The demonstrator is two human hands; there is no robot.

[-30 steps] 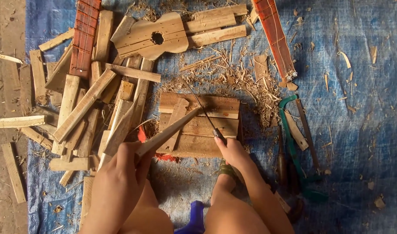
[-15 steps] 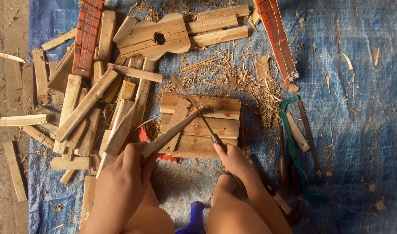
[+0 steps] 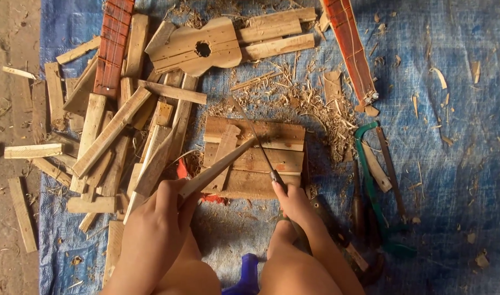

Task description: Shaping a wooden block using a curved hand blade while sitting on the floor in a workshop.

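My left hand grips the near end of a narrow wooden strip, whose far tip rests on a small block of stacked boards. My right hand holds the handle of a thin knife. Its blade runs up and left across the strip's tip and over the block. Both hands sit just above my bare knees at the bottom of the view.
A pile of wooden offcuts lies to the left. A small guitar-shaped wooden body lies at the top, with two reddish fretted necks. Shavings, a green-framed saw and a hammer lie on a blue tarp.
My right hand and the knife have shifted slightly toward me along the strip. The left hand and strip stay nearly still.
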